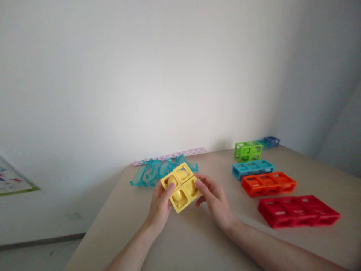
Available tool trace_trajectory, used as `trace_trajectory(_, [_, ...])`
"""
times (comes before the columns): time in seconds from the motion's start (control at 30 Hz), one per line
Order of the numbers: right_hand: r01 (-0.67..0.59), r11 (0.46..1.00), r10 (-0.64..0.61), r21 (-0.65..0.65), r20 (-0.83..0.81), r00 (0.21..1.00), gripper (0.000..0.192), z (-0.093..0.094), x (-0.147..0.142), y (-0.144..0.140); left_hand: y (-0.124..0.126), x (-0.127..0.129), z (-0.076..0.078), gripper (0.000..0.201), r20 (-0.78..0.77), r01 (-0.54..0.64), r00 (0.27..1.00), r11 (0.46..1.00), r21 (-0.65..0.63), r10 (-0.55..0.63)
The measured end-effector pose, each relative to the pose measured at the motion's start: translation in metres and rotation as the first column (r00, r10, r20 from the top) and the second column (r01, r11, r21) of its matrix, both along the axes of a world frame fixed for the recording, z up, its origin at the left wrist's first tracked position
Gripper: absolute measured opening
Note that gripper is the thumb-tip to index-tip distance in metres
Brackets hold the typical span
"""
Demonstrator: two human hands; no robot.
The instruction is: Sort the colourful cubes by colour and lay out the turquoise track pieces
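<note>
Between both hands, above the table, is a tilted square block of yellow toy cubes (182, 174) joined two by two, with rounded hollows in their faces. My left hand (160, 207) grips its left side, thumb laid over the front. At the right edge my right hand (213, 197) pinches the block between thumb and fingers. Some fingertips are hidden behind it. Behind the block lie several see-through teal curved track pieces (152, 171).
Down the right side of the table (175, 244) stand joined rows of red cubes (299, 210), orange cubes (267, 183) and blue cubes (253, 168). Farther back are a green cube block (248, 151) and a dark blue piece (272, 141). A purple patterned strip (180, 154) lies along the wall.
</note>
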State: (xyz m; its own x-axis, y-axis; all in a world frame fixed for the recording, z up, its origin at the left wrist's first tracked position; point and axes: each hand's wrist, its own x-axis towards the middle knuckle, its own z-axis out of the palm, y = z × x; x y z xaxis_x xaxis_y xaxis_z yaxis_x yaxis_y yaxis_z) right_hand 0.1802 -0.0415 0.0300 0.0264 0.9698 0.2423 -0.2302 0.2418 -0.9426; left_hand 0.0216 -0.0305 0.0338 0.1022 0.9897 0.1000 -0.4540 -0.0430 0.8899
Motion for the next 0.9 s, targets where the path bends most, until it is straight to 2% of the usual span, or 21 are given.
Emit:
trace_trajectory(0.2, [0.009, 1.000, -0.009, 0.017, 0.028, 1.000, 0.045, 0.0014, 0.0022, 0.0014, -0.0009, -0.0025, 0.0026, 0.042, -0.067, 0.066, 0.996, 0.997, 0.036, -0.064])
trace_trajectory(0.37, [0.053, 0.995, -0.061, 0.081, 0.103, 0.993, 0.039, -0.0037, 0.0036, 0.0001, -0.0013, -0.0011, 0.0060, 0.041, -0.128, 0.086, 0.988, 0.996, 0.037, -0.081])
trace_trajectory(0.47, [0.091, 0.980, -0.117, 0.179, 0.143, 0.983, 0.033, -0.0049, 0.0047, -0.0024, -0.0016, -0.0010, 0.0075, 0.043, -0.085, 0.082, 0.993, 0.997, 0.012, -0.081])
trace_trajectory(0.6, [0.131, 0.936, -0.203, 0.325, 0.197, 0.959, 0.033, -0.0039, 0.0082, -0.0017, -0.0005, -0.0027, 0.0069, 0.041, -0.055, -0.004, 0.999, 0.999, -0.052, 0.002])
trace_trajectory(0.67, [0.101, 0.956, -0.152, 0.276, 0.171, 0.973, 0.035, -0.0037, 0.0091, 0.0003, 0.0002, -0.0037, 0.0056, 0.040, -0.076, 0.002, 0.997, 1.000, -0.010, -0.003])
trace_trajectory(0.77, [0.022, 0.988, -0.033, 0.150, 0.071, 0.997, 0.038, -0.0043, 0.0084, 0.0025, -0.0001, -0.0040, 0.0034, 0.041, -0.110, 0.099, 0.990, 0.991, 0.088, -0.089])
trace_trajectory(0.9, [-0.017, 0.991, 0.013, 0.130, 0.034, 0.999, 0.039, -0.0053, 0.0070, 0.0021, -0.0018, -0.0044, 0.0013, 0.044, -0.100, 0.149, 0.986, 0.980, 0.131, -0.137])
